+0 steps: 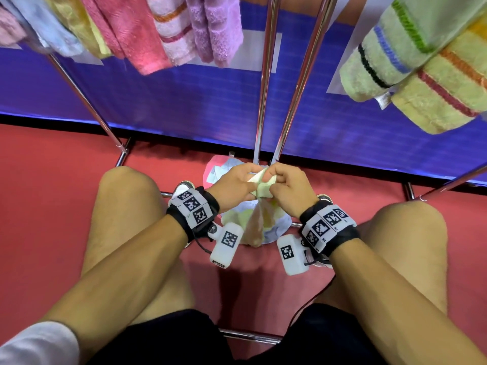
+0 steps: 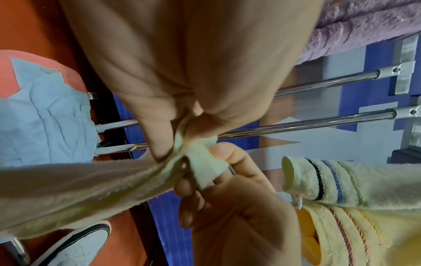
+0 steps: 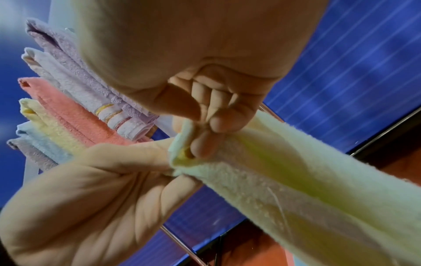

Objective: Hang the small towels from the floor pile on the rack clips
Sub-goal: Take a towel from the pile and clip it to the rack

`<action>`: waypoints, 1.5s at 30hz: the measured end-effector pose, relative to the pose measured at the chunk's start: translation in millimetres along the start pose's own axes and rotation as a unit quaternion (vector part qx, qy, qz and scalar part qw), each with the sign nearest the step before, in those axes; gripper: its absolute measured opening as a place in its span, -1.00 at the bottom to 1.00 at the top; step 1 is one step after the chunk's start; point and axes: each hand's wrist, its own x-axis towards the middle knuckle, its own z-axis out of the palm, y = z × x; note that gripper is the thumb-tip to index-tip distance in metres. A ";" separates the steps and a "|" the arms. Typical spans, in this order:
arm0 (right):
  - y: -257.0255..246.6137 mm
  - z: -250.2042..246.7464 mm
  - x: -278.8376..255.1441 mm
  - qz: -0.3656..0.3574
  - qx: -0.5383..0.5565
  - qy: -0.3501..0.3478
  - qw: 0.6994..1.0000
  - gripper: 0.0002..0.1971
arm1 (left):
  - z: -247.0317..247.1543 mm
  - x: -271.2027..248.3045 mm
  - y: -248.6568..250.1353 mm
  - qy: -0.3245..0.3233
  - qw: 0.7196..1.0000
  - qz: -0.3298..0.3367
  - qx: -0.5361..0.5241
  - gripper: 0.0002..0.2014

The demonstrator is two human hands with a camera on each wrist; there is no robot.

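A pale yellow-green small towel (image 1: 259, 192) (image 2: 75, 185) (image 3: 296, 178) is held up above the floor pile (image 1: 263, 225), its body trailing down toward the pile. My left hand (image 1: 234, 184) (image 2: 180, 144) pinches one top corner of it. My right hand (image 1: 286, 189) (image 3: 200, 136) pinches the same bunched end right beside the left, and the two hands touch. The pile holds blue, pink and yellow cloths between my feet. Several towels (image 1: 147, 30) hang from the rack above on the left, and striped ones (image 1: 427, 72) on the right. The clips are hidden.
Chrome rack poles (image 1: 266, 83) rise just behind my hands, with base bars (image 1: 245, 335) on the red floor. A blue barrier (image 1: 184, 101) stands behind the rack. My bare knees (image 1: 126, 196) flank the pile on both sides, and a shoe (image 2: 75, 246) is near it.
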 end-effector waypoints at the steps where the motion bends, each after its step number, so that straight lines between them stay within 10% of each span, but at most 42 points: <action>1: 2.2 -0.1 2.2 -0.003 0.003 0.004 1.000 -0.66 | -1.6 2.3 -0.4 0.002 1.000 0.004 0.004 -0.70; 13: 4.5 -3.3 6.0 -0.055 -0.062 0.000 0.997 -0.98 | -8.6 9.2 -1.3 0.168 0.983 0.066 -0.034 -0.85; 22: 6.5 -4.5 4.5 -0.067 -0.091 0.061 0.992 -0.89 | -6.2 4.2 -0.1 0.065 0.994 0.070 -0.043 -0.77; 45: 7.6 -3.9 3.8 -0.037 -0.091 0.100 0.990 -0.82 | -7.5 -2.6 3.6 0.108 0.986 0.123 0.006 -0.71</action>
